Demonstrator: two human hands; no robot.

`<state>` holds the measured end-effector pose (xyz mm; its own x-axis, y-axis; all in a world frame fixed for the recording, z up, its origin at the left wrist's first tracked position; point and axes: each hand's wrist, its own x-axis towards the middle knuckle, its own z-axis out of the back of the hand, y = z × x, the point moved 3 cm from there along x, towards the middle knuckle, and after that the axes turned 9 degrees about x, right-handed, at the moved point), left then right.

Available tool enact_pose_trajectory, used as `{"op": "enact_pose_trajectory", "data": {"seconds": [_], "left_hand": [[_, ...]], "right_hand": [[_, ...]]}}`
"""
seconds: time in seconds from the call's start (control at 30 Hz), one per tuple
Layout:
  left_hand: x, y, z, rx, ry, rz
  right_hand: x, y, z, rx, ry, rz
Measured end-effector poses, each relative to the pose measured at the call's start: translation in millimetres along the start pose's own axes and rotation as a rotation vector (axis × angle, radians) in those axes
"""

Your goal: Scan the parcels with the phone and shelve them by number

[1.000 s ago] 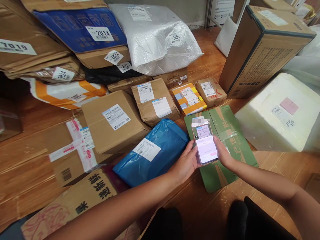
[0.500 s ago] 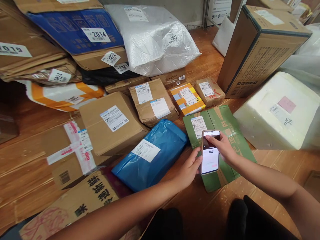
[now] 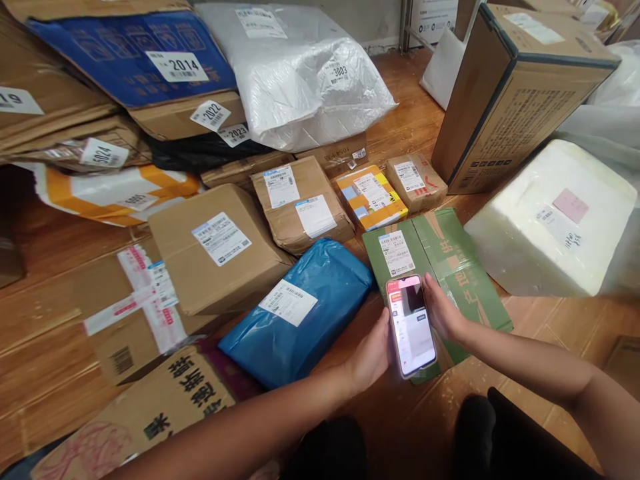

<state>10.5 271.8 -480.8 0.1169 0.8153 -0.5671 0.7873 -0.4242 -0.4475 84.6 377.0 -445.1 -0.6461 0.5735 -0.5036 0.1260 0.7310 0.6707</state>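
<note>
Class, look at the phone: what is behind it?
Behind the phone is the green box, with its white label showing above. Whatever the phone covers on the box cannot be seen.

Soft light glints off the blue bag [image 3: 327,283]; the phone [image 3: 412,333] glows, shadow darkens far left, the tall box [image 3: 530,113] looks stretched

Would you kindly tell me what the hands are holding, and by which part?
A phone, with the left hand at its left edge and the right hand at its upper right edge.
</note>
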Motion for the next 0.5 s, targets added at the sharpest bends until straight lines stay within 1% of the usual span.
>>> {"op": "enact_pose_trajectory", "data": {"seconds": [0.07,0.13,0.17,0.2,0.23,0.27,0.3,0.33,0.37,0.4,0.43,0.5], "left_hand": [[-2.1,-0.7,-2.5,-0.024,0.036,0.081],[-5.0,-6.4,-6.0,-0.050,0.113,0.109],[-6.6,-9.7,-7.3,-0.062,0.171,0.122],[-8.2,-12.4,-7.3,-0.074,0.229,0.139],[-9.8,-14.3,-5.4,-0.082,0.279,0.159],[-11.1,-14.8,-1.1,-0.083,0.312,0.185],[-11.8,-14.0,5.7,-0.071,0.321,0.213],[-11.6,-12.0,14.6,-0.043,0.303,0.238],[-10.5,-9.3,25.3,0.000,0.254,0.253],[-8.4,-6.2,36.6,0.057,0.179,0.258],[-5.5,-3.3,47.8,0.120,0.083,0.253],[1.4,0.7,65.8,0.229,-0.131,0.216]], "right_hand": [[-0.7,-8.7,2.9,-0.053,0.036,-0.020],[-0.2,-15.7,12.3,-0.134,0.065,-0.010],[0.4,-17.6,21.8,-0.191,0.061,0.011],[0.9,-17.8,35.9,-0.258,0.025,0.047],[1.0,-16.1,55.1,-0.339,-0.051,0.101],[0.0,-12.2,79.0,-0.429,-0.171,0.166],[-3.1,-5.9,107.2,-0.523,-0.350,0.256],[-8.9,1.8,137.3,-0.633,-0.558,0.349],[-15.9,8.5,167.1,-0.746,-0.748,0.372],[-23.0,13.5,195.7,-0.845,-0.889,0.314],[-29.4,17.3,221.0,-0.865,-0.940,0.259],[-42.2,22.8,260.6,-0.867,-0.973,0.172]]}}
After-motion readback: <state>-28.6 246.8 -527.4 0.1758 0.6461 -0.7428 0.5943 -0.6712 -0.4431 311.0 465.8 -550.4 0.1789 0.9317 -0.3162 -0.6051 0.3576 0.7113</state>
